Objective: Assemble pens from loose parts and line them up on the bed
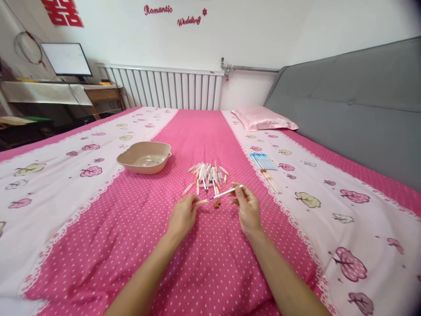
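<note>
My left hand (183, 214) is closed around a pale orange pen barrel (202, 202) that points right. Between the fingertips of my right hand (249, 210) is a slim white pen refill (226, 192), its dark tip angled down-left close to the barrel's end. Whether tip and barrel touch, I cannot tell. Just beyond both hands lies a loose pile of pen parts (206, 172), mostly pink, white and clear. Small brown pieces (216, 204) rest on the bedspread between my hands.
A beige plastic basin (144, 166) stands to the left of the pile. On the right, a row of blue-capped pens (263, 161) lies above a few orange pens (271, 181). Farther back are a pink pillow (263, 118) and a grey headboard (348, 83).
</note>
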